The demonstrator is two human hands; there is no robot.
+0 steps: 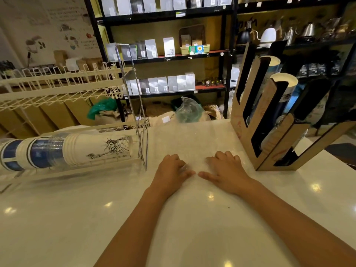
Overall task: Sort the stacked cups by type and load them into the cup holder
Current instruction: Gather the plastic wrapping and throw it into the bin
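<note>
Head view: caught the left hand (171,170) and the right hand (225,170) side by side on the white table (77,218), thumbs nearly touching. Lay over the near end of a faint, see-through stack of clear plastic cups (192,143) stretched away across the table. Left hand: fingers curled round that end, so gripping it. Right hand: knuckles bent over the same stack, but could not tell whether holding or only resting.

Left the mixed stack of printed paper cups (77,151) on its side in the wire rack (142,132) at the left, well apart from the hands. Stood the cardboard cup holder (269,132) just beside the right hand, white paper cups (285,81) already filling its far slots.

Likely step: pulling the clear cups into one set for a free slot. Best done by squeezing lightly, since thin plastic probably buckles, and by keeping the stack straight and fed base-first down the slot.
</note>
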